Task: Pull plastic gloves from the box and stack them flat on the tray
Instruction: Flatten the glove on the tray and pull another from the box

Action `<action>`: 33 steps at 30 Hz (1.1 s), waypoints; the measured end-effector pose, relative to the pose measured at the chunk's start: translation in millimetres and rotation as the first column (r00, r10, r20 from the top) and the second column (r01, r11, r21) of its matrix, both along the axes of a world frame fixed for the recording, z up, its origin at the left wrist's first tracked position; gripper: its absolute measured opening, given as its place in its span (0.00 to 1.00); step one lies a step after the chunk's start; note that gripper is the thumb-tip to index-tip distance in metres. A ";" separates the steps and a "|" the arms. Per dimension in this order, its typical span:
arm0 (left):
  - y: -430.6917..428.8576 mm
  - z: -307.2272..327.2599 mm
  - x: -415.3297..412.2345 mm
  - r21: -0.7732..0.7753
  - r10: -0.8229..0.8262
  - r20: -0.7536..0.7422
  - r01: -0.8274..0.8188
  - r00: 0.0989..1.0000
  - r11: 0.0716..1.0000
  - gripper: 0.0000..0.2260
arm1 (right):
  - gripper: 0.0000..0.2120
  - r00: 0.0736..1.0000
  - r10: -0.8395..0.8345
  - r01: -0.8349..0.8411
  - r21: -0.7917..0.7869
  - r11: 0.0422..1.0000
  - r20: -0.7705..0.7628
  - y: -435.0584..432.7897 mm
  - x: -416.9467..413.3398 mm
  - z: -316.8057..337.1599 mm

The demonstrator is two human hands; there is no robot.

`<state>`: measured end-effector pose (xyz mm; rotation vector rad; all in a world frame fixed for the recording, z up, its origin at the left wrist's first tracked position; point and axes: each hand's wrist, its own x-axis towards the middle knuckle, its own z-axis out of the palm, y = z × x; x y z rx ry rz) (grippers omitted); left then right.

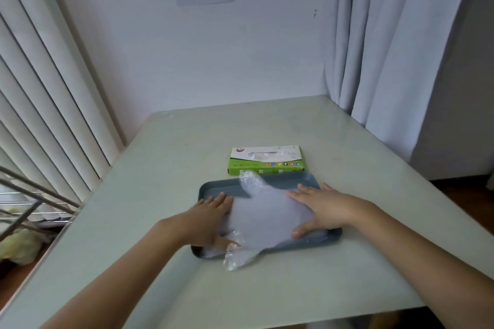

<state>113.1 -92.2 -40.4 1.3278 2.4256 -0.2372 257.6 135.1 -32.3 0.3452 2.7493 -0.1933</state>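
A grey-blue tray (216,188) lies in the middle of the table. Clear plastic gloves (263,218) are spread flat on it, with one end sticking up over the tray's far rim and another part hanging over its near rim. My left hand (211,218) lies flat on the left edge of the gloves with its fingers straight. My right hand (324,209) presses flat on their right side, the thumb toward me. The green and white glove box (266,160) lies just behind the tray, its top opening showing clear plastic.
The pale table (160,168) stands against a white wall, with vertical blinds on the left and a curtain on the right. A metal rack (29,203) stands beside the table's left edge.
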 end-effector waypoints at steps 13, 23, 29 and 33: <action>5.9 60.9 -59.7 0.371 0.233 0.148 -0.272 0.961 0.888 0.27 | 0.17 0.838 -0.193 0.072 -0.248 0.966 -0.510 35.8 -59.5 15.2; 64.9 22.9 -102.1 0.549 0.238 0.323 -0.386 0.916 0.741 0.27 | 0.26 0.810 -0.262 0.082 -0.341 0.937 -0.525 54.0 -111.3 -3.5; 89.6 -3.0 -113.1 0.573 0.204 0.457 -0.462 0.866 0.677 0.28 | 0.21 0.798 -0.244 0.001 -0.403 0.915 -0.551 46.8 -141.5 -10.5; 94.6 -18.7 -120.5 0.556 0.155 0.550 -0.498 0.821 0.665 0.26 | 0.11 0.767 -0.241 -0.043 -0.422 0.905 -0.595 46.7 -155.4 -17.2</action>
